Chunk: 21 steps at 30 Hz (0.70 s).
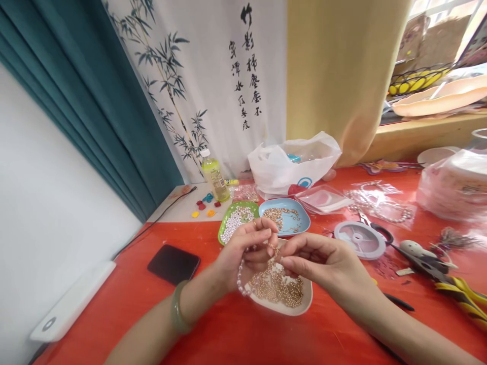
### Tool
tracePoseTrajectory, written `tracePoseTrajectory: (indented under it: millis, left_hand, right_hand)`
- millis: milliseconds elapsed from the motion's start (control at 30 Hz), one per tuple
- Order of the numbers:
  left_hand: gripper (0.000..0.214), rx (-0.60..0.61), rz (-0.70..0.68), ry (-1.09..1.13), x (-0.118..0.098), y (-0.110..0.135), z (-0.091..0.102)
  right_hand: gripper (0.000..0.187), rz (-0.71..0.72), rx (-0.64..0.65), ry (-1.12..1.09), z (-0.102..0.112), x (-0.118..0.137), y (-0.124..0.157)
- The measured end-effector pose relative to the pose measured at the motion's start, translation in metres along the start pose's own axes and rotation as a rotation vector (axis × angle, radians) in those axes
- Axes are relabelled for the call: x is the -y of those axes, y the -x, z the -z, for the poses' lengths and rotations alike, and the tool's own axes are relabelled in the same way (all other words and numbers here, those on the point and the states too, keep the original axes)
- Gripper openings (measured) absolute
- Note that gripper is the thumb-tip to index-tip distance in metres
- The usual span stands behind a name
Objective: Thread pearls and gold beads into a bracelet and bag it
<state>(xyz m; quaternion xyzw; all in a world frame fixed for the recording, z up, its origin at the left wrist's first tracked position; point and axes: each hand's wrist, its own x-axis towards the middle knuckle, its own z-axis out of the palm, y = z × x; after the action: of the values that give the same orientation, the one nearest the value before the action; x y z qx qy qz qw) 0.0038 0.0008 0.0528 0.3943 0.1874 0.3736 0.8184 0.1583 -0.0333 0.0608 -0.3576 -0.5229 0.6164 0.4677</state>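
Both my hands meet above a white dish full of small gold beads. My left hand, with a green bangle on its wrist, is closed on a strand of pearl beads that loops down below the palm. My right hand pinches something tiny at the strand's upper end, fingertips touching those of the left. What the right fingers hold is too small to name.
A green dish of white pearls and a blue dish of gold beads lie behind my hands. A black phone lies left, a thread spool, scissors and yellow pliers right. White plastic bag and bottle stand further back.
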Motion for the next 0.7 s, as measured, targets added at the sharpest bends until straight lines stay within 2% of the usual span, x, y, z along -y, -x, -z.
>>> tracePoseTrajectory:
  millis: [233,533,700]
  left_hand:
    - [0.010,-0.039,-0.001,-0.013,-0.0001,0.0009,-0.0024]
    - [0.008,-0.019,-0.008,-0.036,0.0011,0.0004,-0.0025]
    - [0.008,-0.022,0.002,-0.060,0.0005,0.0003,-0.0027]
  right_hand:
    - [0.010,0.004,0.020,-0.004,-0.0011,-0.0007,0.0008]
    - [0.008,0.018,0.040,-0.003,0.0009,-0.0035,0.0008]
    - [0.007,0.061,0.008,0.004,0.0004,-0.0036,0.0016]
